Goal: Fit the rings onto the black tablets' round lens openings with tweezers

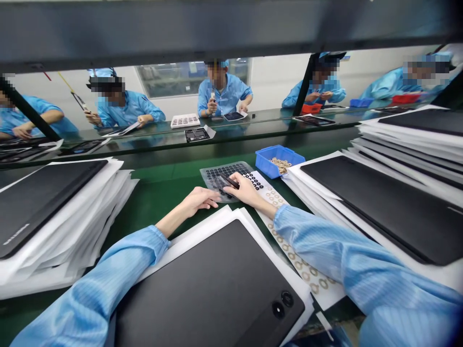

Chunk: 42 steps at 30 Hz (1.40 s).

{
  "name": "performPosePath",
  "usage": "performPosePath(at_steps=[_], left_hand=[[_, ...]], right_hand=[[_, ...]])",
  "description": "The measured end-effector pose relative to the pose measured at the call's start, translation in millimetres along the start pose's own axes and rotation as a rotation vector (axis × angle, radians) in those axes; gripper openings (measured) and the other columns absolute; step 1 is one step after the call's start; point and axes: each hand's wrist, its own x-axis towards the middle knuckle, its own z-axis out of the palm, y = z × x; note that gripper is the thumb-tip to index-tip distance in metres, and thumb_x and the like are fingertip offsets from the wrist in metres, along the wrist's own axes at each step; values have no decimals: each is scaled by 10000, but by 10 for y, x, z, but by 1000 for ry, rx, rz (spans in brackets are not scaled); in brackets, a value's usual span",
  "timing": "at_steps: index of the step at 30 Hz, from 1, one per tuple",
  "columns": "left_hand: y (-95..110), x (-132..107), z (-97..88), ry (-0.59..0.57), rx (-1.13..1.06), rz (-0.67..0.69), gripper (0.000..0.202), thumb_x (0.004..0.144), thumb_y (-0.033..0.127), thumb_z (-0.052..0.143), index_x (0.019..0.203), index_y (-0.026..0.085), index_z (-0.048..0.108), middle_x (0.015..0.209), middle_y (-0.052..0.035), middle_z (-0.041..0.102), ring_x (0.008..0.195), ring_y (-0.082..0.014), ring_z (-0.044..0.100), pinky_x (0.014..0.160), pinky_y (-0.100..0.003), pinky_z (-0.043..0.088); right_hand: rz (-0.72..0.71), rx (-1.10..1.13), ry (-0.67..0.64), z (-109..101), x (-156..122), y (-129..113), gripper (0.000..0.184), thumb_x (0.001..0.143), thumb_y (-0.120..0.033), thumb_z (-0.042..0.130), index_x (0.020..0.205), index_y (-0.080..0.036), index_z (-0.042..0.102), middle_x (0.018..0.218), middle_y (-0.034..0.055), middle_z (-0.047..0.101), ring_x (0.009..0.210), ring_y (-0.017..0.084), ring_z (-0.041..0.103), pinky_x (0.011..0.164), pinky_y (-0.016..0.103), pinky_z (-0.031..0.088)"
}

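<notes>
My right hand (248, 189) is closed around dark tweezers (230, 182), their tips over a clear sheet (208, 174) with rows of small black ring-shaped pieces. My left hand (201, 198) has its fingers stretched out, fingertips at the near edge of that sheet, holding nothing I can see. Under my right wrist runs a white strip (269, 193) with rows of tan rings. Closest to me lies a black tablet back cover (213, 284) on white paper, its two round camera openings at the lower right.
A blue bin (265, 163) holds small tan pieces. Stacks of black covers and white paper stand at left (54, 193) and right (379, 197). A dark beam (231, 29) crosses overhead. Across the bench, several co-workers in blue handle parts near a white tray (185, 120).
</notes>
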Motion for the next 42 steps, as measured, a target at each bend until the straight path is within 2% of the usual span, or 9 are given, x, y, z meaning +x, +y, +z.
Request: performPosePath(at_steps=[4,6,10,12,15,21,28,35,42], left_hand=[[-40,3,24,11,51,25,183,914,273,596,1004,115,615,921,-34,643,708,-109,612,617,-252,534],[-42,1,28,14,73,37,184,915,275,595,1005,116,613,900,-28,638,677,-100,598,585,-234,521],[-20,11,46,14,114,52,198,918,297,588,995,116,613,892,-28,634,665,-97,590,571,-229,513],[0,26,64,7,137,51,201,918,300,588,994,116,614,889,-27,635,657,-94,588,563,-225,510],[25,45,98,1,166,53,198,917,298,590,991,116,615,868,-21,634,635,-87,580,543,-214,500],[30,24,147,41,180,67,212,927,318,572,982,116,607,875,-24,625,666,-98,589,575,-234,514],[25,4,159,48,190,89,198,925,307,577,963,115,609,840,-13,617,631,-87,570,544,-215,496],[-6,6,165,45,173,120,195,924,303,578,957,115,615,831,-12,621,627,-87,570,548,-217,494],[-19,-4,189,60,154,146,183,927,291,576,931,112,613,764,10,599,555,-65,526,491,-187,455]], right_hand=[[-77,-64,109,15,-39,-16,133,755,-131,545,880,-177,536,925,74,567,852,213,538,775,324,410],[-140,-83,79,23,-55,-27,104,773,-104,528,837,-174,571,898,73,565,834,203,543,766,312,415],[-228,-89,-30,26,-55,-26,58,757,-115,625,774,-170,628,744,22,585,711,153,551,677,259,416],[-232,-100,-34,14,-47,-14,29,774,-140,638,757,-162,640,719,19,593,680,141,537,647,252,399],[-226,-133,-17,-20,-51,-5,120,810,-165,619,692,-148,635,672,18,570,646,132,500,626,253,368],[-247,-171,-76,-53,-98,-41,104,772,-176,684,677,-140,659,646,7,565,619,114,481,601,235,341],[-248,-185,-80,-33,-92,-37,283,794,-177,670,540,-144,552,583,-11,493,579,101,424,586,243,297],[-236,-192,-103,-18,-86,-33,287,772,-131,658,531,-151,503,580,-24,464,578,96,406,583,240,277],[-197,-173,-122,-23,-92,-35,304,790,-155,613,524,-158,466,553,-34,450,559,92,396,571,239,264]])
